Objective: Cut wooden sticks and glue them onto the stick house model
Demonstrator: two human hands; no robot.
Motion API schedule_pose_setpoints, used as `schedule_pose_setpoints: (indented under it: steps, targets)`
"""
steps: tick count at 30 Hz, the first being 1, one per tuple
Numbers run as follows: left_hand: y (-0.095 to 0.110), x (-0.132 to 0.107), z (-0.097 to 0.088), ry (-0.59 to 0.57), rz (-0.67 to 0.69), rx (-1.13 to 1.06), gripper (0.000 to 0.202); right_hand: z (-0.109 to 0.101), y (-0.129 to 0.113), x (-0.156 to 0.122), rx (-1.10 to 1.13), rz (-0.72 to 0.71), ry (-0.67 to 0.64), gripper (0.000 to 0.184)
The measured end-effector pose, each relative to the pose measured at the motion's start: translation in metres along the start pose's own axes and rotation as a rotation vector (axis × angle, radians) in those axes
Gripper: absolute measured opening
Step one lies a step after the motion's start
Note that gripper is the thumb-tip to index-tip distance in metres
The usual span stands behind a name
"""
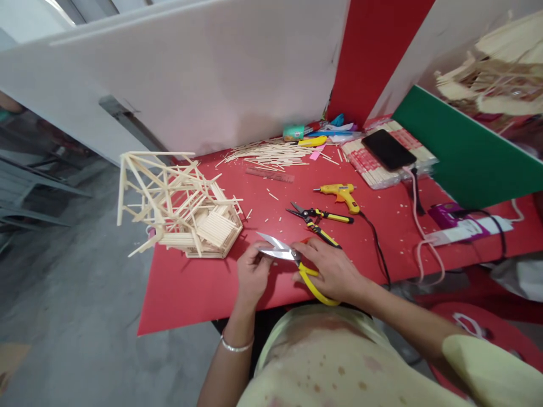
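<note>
At the near edge of the red desk (pixel 182 299), we see a pair of scissors (pixel 296 257) held just above the surface. The right hand (pixel 330 268) grasps its yellow handles; the two silver blades are parted and point toward the left hand (pixel 253 274). The fingers of the left hand are curled, thumb and forefinger drawn together right at the blades; whether they pinch something small, we cannot tell. A pale bracelet (pixel 236 345) circles the left wrist.

To the left of the hands, we observe an openwork structure of wooden sticks (pixel 218 226), standing at the desk's left end. Just beyond the right hand lie the black-and-yellow cutters (pixel 306 215), their jaws parted, and behind these a yellow glue gun (pixel 341 192) with a black cord. Farther back, we note a translucent reddish ruler (pixel 270 174), a heap of loose sticks (pixel 263 154) and a yellow utility knife (pixel 313 141) at the heap's right end. To the right, a dark phone (pixel 389 150) rests on wrapped bundles of sticks (pixel 360 164), beside a green board (pixel 466 152). Nearer, we find a white power strip (pixel 449 234).
</note>
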State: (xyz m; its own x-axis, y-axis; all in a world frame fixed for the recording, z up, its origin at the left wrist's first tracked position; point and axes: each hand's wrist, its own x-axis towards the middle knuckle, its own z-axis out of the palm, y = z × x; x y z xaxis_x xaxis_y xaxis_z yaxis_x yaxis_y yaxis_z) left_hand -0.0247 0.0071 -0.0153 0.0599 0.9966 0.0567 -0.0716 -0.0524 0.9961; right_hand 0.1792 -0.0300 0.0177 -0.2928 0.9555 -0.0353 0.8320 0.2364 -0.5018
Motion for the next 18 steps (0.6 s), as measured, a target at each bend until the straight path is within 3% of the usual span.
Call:
schedule_pose_setpoints:
  steps: [11, 18]
  targets:
    - [-0.002, -0.002, -0.006, -0.008, -0.058, 0.03, 0.005, 0.0, -0.001, 0.001, 0.041, -0.014, -0.038, 0.06]
    - [-0.007, -0.003, -0.01, -0.046, -0.031, 0.049, 0.009, 0.014, 0.004, 0.001, 0.1, -0.086, 0.004, 0.059]
